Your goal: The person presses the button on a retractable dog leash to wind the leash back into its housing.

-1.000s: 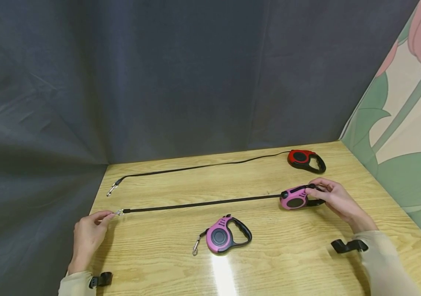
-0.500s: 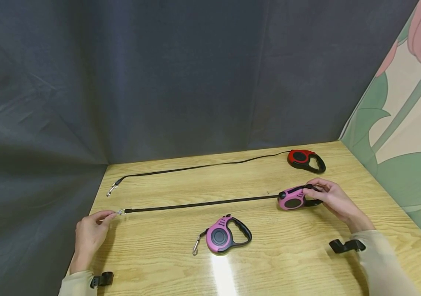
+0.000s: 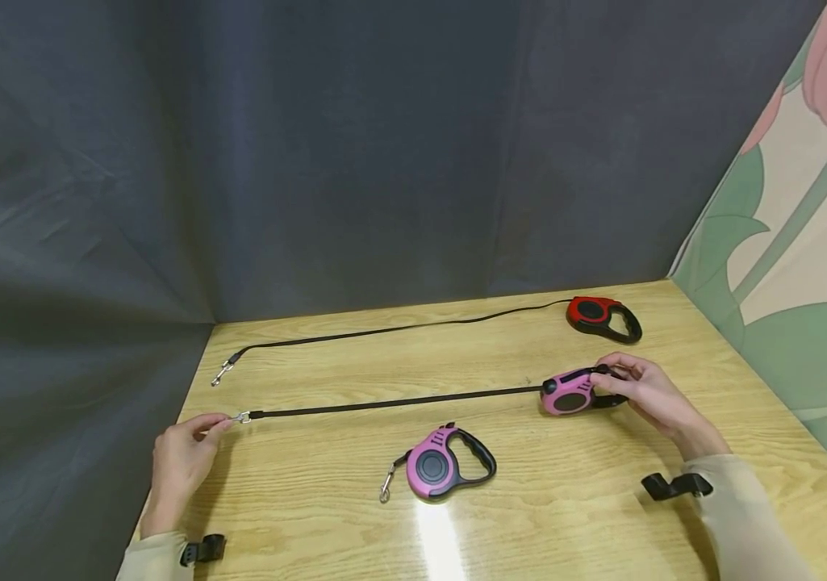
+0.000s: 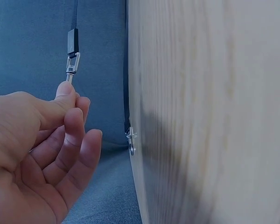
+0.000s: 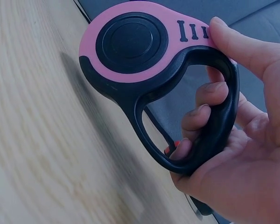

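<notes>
A pink and black retractable dog leash point(image 3: 567, 392) is in my right hand point(image 3: 656, 399). In the right wrist view, the fingers of that hand curl through the loop of its black handle point(image 5: 219, 112), and the thumb lies along the top by the bone-shaped marks. Its black strap point(image 3: 398, 402) runs out taut to the left. At the far end my left hand point(image 3: 184, 464) pinches the metal clip point(image 4: 71, 70) between thumb and forefinger, the other fingers loosely bent. The strap and housing look held just above the table.
A second pink leash point(image 3: 433, 466), its strap wound in and its clip point(image 3: 386, 484) beside it, lies on the wooden table point(image 3: 311, 500) in front. Behind, a red and black leash point(image 3: 591, 311) lies with its strap point(image 3: 384, 329) drawn out. A dark curtain point(image 3: 384, 161) borders the table.
My right hand has moved a little to the left with the pink leash, so the outstretched strap is shorter. My left hand has shifted slightly right, still pinching the clip.
</notes>
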